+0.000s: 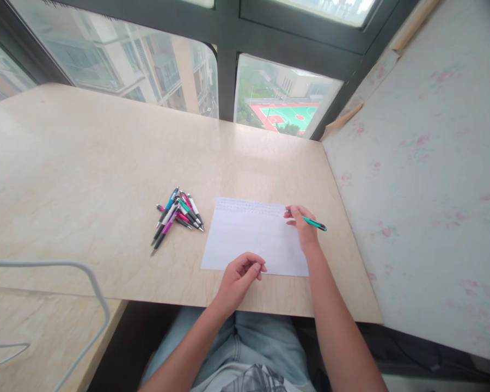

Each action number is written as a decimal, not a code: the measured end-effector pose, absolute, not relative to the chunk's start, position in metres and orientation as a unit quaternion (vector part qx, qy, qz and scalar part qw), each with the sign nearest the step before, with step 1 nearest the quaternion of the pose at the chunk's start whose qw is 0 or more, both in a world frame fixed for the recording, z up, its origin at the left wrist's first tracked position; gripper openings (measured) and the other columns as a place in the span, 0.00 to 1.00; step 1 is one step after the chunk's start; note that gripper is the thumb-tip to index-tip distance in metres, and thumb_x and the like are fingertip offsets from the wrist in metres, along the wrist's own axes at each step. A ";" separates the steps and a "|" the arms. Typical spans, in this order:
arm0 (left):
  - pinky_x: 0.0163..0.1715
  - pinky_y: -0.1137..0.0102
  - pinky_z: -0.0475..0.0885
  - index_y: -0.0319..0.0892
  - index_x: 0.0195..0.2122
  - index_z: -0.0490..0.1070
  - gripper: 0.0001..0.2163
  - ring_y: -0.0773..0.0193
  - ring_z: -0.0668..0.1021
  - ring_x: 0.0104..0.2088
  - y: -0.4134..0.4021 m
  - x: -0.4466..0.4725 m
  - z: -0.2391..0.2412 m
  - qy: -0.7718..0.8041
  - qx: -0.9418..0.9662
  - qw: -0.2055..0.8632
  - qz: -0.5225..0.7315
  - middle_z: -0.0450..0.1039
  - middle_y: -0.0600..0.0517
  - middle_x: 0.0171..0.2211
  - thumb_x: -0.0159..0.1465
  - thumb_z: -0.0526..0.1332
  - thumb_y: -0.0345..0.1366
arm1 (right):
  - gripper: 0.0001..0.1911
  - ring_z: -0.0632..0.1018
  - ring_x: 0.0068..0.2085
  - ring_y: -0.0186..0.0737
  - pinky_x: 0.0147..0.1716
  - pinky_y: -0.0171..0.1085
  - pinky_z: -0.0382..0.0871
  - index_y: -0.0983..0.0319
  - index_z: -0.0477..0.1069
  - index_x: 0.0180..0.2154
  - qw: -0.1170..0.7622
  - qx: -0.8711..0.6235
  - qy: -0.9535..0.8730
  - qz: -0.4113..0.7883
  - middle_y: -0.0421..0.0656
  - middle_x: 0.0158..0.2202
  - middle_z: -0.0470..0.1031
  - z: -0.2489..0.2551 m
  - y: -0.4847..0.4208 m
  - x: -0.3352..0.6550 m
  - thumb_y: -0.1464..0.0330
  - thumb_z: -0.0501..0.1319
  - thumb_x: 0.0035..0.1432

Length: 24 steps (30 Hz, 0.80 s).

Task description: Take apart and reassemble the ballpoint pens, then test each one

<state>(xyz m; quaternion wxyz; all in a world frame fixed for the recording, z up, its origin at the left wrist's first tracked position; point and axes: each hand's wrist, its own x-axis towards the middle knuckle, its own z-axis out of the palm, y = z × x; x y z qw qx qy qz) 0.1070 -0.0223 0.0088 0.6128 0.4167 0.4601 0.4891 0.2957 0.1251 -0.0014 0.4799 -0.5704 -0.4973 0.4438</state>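
A white sheet of paper (249, 239) lies on the table, with several lines of small handwriting along its top. Over the sheet's upper right side, my right hand (305, 231) grips a green and black pen (315, 224). The pen's tip is near the end of the written lines; whether it touches the paper I cannot tell. My left hand (240, 275) rests on the sheet's lower edge, fingers curled in and thumb against them, with nothing visible inside. Left of the paper is a loose pile of several pens (178, 212) in purple, blue, pink, white and green.
The pale marble-patterned table (106, 163) runs back to a dark-framed window (226, 81). A wall with flowered paper (416, 179) stands along the right. A light grey cable (93, 283) loops across the lower left, above a lower surface (44, 321).
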 end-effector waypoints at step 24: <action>0.34 0.69 0.68 0.41 0.38 0.73 0.08 0.64 0.73 0.30 -0.020 0.108 0.011 0.481 0.384 0.637 0.465 0.75 0.49 0.32 0.65 0.60 0.40 | 0.20 0.61 0.22 0.33 0.24 0.34 0.55 0.60 0.61 0.20 0.389 -0.640 -0.630 0.204 0.35 0.18 0.59 -0.020 0.135 0.293 0.58 0.55 0.61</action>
